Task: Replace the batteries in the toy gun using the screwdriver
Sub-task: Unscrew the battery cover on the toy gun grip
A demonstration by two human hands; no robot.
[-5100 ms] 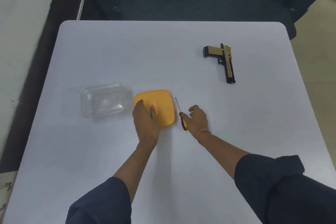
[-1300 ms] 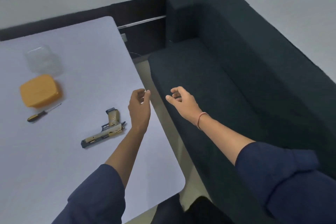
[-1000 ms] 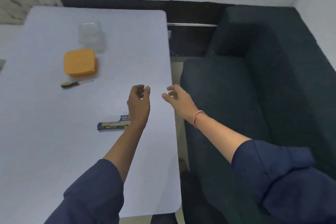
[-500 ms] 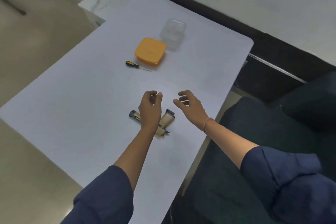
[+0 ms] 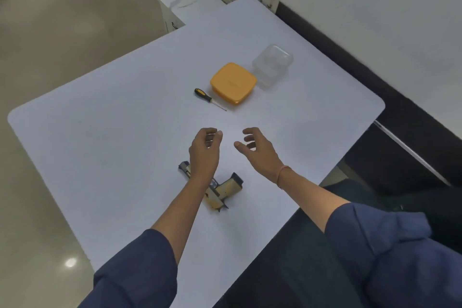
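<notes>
Presently, on the white rounded-corner tabletop: one tan-and-black plastic toy gun, lying flat on its side near the edge closest to the person, its long axis running on a diagonal from the muzzle end at upper left to the rear of the slide at lower right, the grip jutting out to the right. One small screwdriver with a black-and-yellow handle, lying further up the tabletop, well apart from the gun, its thin shaft pointing toward the lower right. Just beside the screwdriver, one orange square plastic lid or box, and touching or nearly touching that, one clear plastic container. Left hand: raised over the tabletop, fingers loosely curled and grasping nothing; its wrist and forearm cross over the middle of the gun and hide part of it. Right hand: also raised, fingers spread and relaxed, grasping nothing, a thin red band at the wrist. The gun lies behind and below both hands, toward the person; the left hand is the nearer to it, while the screwdriver lies ahead of both. No battery cover is seen opened; the task appears barely begun.
</notes>
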